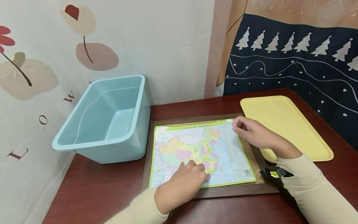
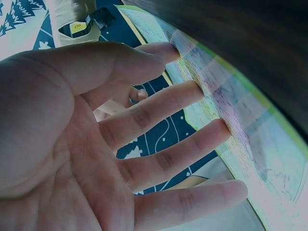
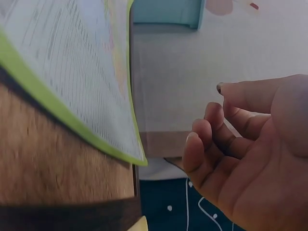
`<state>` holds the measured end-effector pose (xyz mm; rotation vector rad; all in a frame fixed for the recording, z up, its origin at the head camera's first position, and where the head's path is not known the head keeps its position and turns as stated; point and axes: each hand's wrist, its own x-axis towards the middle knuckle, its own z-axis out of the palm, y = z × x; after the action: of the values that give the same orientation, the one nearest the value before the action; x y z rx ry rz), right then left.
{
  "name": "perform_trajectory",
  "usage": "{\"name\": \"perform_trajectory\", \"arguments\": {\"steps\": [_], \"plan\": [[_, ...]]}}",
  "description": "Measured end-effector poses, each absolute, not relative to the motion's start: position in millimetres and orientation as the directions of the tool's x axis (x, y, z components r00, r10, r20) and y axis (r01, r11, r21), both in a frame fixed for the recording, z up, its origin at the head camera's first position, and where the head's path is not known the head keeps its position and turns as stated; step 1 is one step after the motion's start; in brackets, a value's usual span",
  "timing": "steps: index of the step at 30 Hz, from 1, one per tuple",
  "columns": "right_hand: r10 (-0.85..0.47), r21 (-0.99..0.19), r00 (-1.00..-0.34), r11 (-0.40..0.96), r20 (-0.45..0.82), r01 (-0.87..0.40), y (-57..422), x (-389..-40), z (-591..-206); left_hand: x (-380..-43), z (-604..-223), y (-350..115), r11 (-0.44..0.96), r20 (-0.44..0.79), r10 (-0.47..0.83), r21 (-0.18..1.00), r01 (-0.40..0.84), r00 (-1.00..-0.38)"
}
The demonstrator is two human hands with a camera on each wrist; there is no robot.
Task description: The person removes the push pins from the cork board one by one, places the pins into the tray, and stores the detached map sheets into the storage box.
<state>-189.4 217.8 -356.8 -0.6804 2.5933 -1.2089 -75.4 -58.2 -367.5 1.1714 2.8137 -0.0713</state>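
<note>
While the left hand [image 1: 181,183] touches the map [image 1: 198,152], the right [image 1: 253,132] curls

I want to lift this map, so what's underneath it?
Under the map is a brown board with a dark frame; some board shows beyond the map's right edge. Whatever lies beneath the map's middle is covered.

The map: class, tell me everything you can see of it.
The map is a thin, glossy-looking rectangular sheet with a green border, multicoloured land, pale blue sea, a column of print and a barcode. It lies face up on the dark-framed board. The left hand touches its lower part; the right hand is by its upper right corner.
</note>
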Motion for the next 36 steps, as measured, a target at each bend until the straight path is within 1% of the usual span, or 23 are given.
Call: {"name": "perform_trajectory", "arguments": {"steps": [3,10,17,21,28,36], "plan": [[-0.48,-0.761,-0.877,0.562,0.018,-0.323,224,-192,-358,-76,-368,-58,0.7,-0.096,0.711,-0.004,0.714,-0.697],[-0.434,-0.721,-0.901,0.625,-0.003,-0.299,239,-201,-358,-77,-370,-58,0.68,-0.052,0.732,-0.012,0.733,-0.68],[-0.4,-0.705,-0.916,0.656,-0.02,-0.271,247,-205,-361,-76,-371,-60,0.683,-0.042,0.729,-0.009,0.73,-0.683],[-0.377,-0.685,-0.925,0.688,-0.051,-0.242,256,-208,-362,-77,-373,-59,0.681,-0.032,0.732,-0.004,0.732,-0.681],[-0.372,-0.673,-0.923,0.708,-0.1,-0.213,274,-213,-365,-76,-373,-58,0.679,-0.023,0.734,-0.013,0.734,-0.679],[-0.361,-0.663,-0.925,0.721,-0.115,-0.199,285,-219,-369,-76,-374,-58,0.68,-0.021,0.732,-0.016,0.733,-0.681]]}}
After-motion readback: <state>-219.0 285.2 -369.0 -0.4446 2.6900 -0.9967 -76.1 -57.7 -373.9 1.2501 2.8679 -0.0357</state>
